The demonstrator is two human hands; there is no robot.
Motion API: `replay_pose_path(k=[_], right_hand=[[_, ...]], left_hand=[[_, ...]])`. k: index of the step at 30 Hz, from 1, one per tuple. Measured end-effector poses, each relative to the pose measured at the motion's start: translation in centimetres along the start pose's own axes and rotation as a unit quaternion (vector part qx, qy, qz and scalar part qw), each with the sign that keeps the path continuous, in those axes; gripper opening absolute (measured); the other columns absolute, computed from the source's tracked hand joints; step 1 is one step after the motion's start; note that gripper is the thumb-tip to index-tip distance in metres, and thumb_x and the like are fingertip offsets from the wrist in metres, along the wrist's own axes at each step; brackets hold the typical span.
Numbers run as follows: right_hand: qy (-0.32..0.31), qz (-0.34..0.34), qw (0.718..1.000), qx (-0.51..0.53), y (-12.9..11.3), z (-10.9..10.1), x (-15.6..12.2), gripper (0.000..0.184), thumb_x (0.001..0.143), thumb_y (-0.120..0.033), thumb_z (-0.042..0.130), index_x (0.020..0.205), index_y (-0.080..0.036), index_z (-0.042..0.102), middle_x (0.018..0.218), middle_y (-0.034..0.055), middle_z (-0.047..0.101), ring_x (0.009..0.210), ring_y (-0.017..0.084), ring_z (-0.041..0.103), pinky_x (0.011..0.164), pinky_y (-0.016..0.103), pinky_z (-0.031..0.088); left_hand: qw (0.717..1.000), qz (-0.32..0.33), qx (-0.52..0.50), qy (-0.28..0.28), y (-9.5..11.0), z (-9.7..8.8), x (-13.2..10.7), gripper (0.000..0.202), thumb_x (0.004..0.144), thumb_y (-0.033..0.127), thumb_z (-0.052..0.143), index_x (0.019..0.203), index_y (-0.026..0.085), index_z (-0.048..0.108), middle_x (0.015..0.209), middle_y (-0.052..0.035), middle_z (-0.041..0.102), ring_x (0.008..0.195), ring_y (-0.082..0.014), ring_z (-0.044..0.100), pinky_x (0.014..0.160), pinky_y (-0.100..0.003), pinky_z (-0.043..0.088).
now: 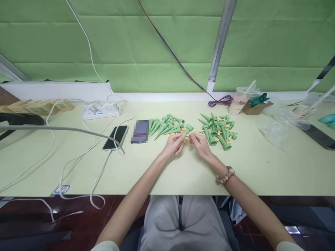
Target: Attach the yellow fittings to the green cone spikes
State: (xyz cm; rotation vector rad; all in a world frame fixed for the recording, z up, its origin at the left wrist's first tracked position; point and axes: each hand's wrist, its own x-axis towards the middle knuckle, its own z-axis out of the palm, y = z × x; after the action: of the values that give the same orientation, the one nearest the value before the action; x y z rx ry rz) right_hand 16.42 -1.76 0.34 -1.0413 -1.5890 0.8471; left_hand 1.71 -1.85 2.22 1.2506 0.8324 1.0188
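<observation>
My left hand (173, 145) is closed on a green plastic watering spike (188, 128), its wide capped end pointing up and away from me. Close beside it, my right hand (200, 143) is pinched at the spike's side, with a small yellow plastic piece (192, 132) at its fingertips, partly hidden by them. Behind my left hand lies a group of green spikes (163, 126), most pointing toward me. To the right is a looser heap of green spikes (221, 128) with yellow pieces on and among them. More loose yellow pieces (186, 141) lie between and behind my hands.
Left of the spikes lie a pixelated flat object (140, 131) and a phone (116, 137) on a cable. A white power strip (103, 111) and trailing cables stand farther left. At the back right are a drink cup (237, 101), a cardboard box (256, 107) and plastic bags (274, 134).
</observation>
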Motion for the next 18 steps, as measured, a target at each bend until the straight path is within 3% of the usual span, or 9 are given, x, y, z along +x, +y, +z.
replay_pose_path(k=[2,6,8,10,13,16,18], right_hand=[[-0.036,0.101,0.982,0.156,-0.5,0.2,0.2,0.048,0.083,-0.063,0.048,0.059,-0.022,0.045,0.051,-0.005,0.035,0.049,0.014,0.044,0.057,0.029,0.042],[-0.105,0.272,0.89,0.352,-1.6,-0.3,0.6,0.042,0.088,-0.048,0.049,0.056,-0.022,0.037,0.05,-0.0084,0.021,0.042,0.01,0.029,0.051,0.026,0.042],[-0.12,0.304,0.859,0.395,-2.1,-0.7,0.6,0.041,0.093,-0.037,0.04,0.056,-0.022,0.033,0.051,-0.0082,0.018,0.041,0.009,0.023,0.05,0.024,0.042],[-0.122,0.307,0.85,0.411,-2.3,-0.8,0.7,0.041,0.095,-0.032,0.034,0.056,-0.022,0.03,0.051,-0.008,0.017,0.04,0.01,0.02,0.049,0.023,0.041],[-0.124,0.295,0.873,0.369,-2.1,-0.6,0.8,0.043,0.095,-0.038,0.033,0.055,-0.023,0.03,0.049,-0.0083,0.019,0.039,0.01,0.022,0.05,0.024,0.042],[-0.095,0.24,0.944,0.204,-1.5,-0.3,0.8,0.052,0.093,-0.055,0.03,0.054,-0.023,0.037,0.046,-0.0059,0.03,0.04,0.011,0.035,0.052,0.028,0.042],[-0.034,0.138,0.989,0.039,-1.0,-0.4,0.7,0.056,0.091,-0.062,0.028,0.055,-0.021,0.045,0.048,-0.0025,0.04,0.045,0.014,0.044,0.055,0.029,0.042]], left_hand=[[1.0,-0.003,0.002,-0.008,-0.1,-0.2,0.0,0.041,0.074,0.055,0.063,0.069,0.015,0.056,0.036,0.0115,0.028,0.023,-0.0027,0.025,0.029,-0.02,0.009],[0.999,0.0,0.012,-0.029,-0.4,-0.4,0.1,0.043,0.075,0.057,0.062,0.077,0.014,0.06,0.037,0.0121,0.026,0.025,-0.0025,0.022,0.03,-0.021,0.009],[0.999,0.001,0.016,-0.038,-0.5,-0.3,0.1,0.045,0.073,0.057,0.064,0.083,0.013,0.061,0.037,0.0124,0.026,0.026,-0.0023,0.021,0.03,-0.021,0.008],[0.999,0.001,0.016,-0.037,-0.5,-0.2,0.1,0.047,0.071,0.058,0.065,0.087,0.014,0.061,0.038,0.0126,0.027,0.026,-0.0025,0.022,0.03,-0.021,0.008],[1.0,-0.002,0.014,-0.028,-0.5,0.0,0.1,0.048,0.071,0.06,0.064,0.085,0.014,0.06,0.038,0.0125,0.028,0.026,-0.0029,0.022,0.03,-0.02,0.011],[1.0,-0.009,0.01,-0.012,-0.4,0.1,0.3,0.044,0.074,0.059,0.062,0.072,0.015,0.055,0.037,0.0095,0.036,0.027,-0.0032,0.026,0.031,-0.02,0.012],[1.0,-0.014,-0.008,0.0,-0.2,0.1,0.3,0.045,0.076,0.057,0.061,0.063,0.016,0.049,0.037,0.0077,0.038,0.027,-0.0031,0.028,0.031,-0.019,0.012]])
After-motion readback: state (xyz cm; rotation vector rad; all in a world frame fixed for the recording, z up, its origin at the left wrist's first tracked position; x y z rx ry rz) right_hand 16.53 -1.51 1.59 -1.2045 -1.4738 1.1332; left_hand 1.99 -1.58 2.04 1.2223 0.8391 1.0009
